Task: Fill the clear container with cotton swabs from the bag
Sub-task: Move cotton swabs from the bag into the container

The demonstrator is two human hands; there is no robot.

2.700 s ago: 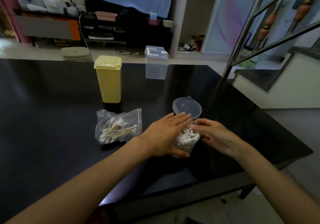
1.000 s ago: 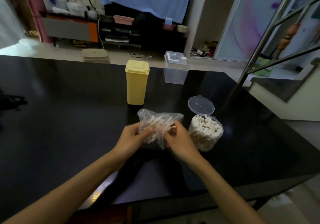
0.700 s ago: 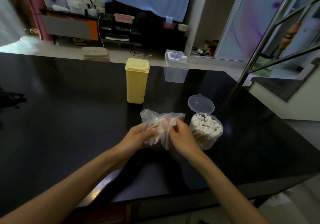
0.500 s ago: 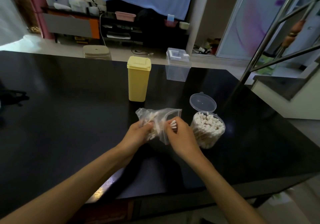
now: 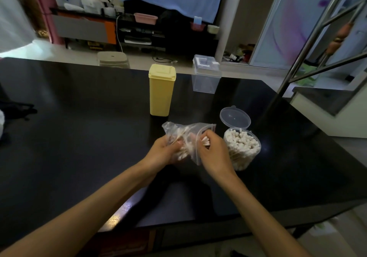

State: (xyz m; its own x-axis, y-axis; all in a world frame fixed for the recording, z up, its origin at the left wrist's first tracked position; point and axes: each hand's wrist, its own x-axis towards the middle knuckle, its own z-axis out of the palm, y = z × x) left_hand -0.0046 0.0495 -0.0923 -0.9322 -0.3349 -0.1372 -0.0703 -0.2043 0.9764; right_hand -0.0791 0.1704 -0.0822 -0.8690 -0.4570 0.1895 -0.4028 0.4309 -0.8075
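Observation:
A clear zip bag [image 5: 186,135] of cotton swabs is held just above the black table [image 5: 79,137]. My left hand [image 5: 161,152] grips the bag's left side. My right hand [image 5: 213,151] is at the bag's open mouth and pinches a small bunch of cotton swabs [image 5: 205,141], white tips showing. Right beside it stands the round clear container [image 5: 242,149], packed with upright swabs, its hinged lid [image 5: 235,117] flipped back open.
A tall yellow lidded box [image 5: 161,91] stands behind the bag. A clear square box [image 5: 205,77] with a lid sits at the table's far edge. A metal stair railing [image 5: 305,44] rises to the right. The table's near edge is close to me.
Both hands left the container and picked up the bag. My right hand reached into its mouth and now has a bunch of swabs drawn partly out.

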